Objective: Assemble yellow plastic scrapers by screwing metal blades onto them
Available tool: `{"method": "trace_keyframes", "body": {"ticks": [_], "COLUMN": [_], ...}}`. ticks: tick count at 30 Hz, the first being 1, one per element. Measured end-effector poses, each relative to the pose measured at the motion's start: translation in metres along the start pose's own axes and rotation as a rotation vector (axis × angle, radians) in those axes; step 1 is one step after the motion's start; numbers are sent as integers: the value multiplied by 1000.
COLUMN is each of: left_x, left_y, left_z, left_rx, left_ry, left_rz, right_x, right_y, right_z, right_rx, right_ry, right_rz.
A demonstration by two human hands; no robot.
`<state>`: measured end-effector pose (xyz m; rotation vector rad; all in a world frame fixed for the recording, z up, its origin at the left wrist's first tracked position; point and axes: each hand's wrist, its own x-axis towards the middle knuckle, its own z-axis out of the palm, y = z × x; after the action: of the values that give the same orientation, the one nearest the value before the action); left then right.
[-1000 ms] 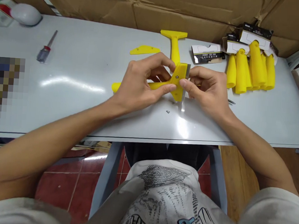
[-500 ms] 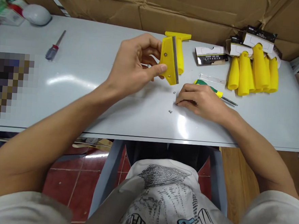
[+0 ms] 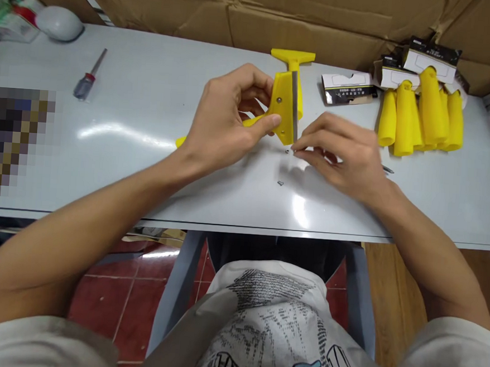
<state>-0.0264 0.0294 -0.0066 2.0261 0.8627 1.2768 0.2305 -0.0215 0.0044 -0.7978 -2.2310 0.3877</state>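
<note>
My left hand (image 3: 228, 118) is closed on a yellow scraper (image 3: 281, 109), holding it above the table with its metal blade edge facing right. Two small screw heads show on the scraper's head, and its handle passes behind my palm. Just right of the scraper's lower corner, my right hand (image 3: 342, 151) pinches something tiny, too small to name. A small nut (image 3: 287, 151) lies on the table by those fingertips. Nearer the front edge lies a small screw (image 3: 280, 182). My right hand hides most of a screwdriver; only its metal shaft (image 3: 387, 169) shows.
Behind the held scraper lies a second yellow scraper (image 3: 293, 55). Several yellow handles (image 3: 428, 109) stand at the right, beside black-and-white boxes (image 3: 348, 89). Another screwdriver (image 3: 86, 83) lies on the left. Cardboard (image 3: 281, 18) lines the table's back.
My right hand has lifted from the tabletop, moving up to the scraper's lower corner with a tiny item pinched. My left hand has shifted slightly right and down, turning the scraper so its handle shows.
</note>
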Motion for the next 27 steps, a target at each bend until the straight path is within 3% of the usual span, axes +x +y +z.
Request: {"method": "trace_keyframes", "body": {"ticks": [3, 9, 15, 19, 27], "left_x": [-8, -21, -25, -27, -27], "left_y": [18, 44, 50, 50, 40], "left_z": [7, 13, 16, 17, 19], "left_rx": [12, 24, 29, 46, 33], "left_ry": [-2, -65, -57, -36, -35], "left_rz": [-1, -36, -65, -76, -6], "right_x": [11, 14, 11, 10, 7], "right_y": [-9, -18, -15, -15, -13], "right_z": [-3, 2, 7, 7, 12], "right_rx": [46, -41, -195, -114, -124], "right_ry": [174, 210, 365, 449, 360], "right_rz": [84, 211, 50, -90, 17]}}
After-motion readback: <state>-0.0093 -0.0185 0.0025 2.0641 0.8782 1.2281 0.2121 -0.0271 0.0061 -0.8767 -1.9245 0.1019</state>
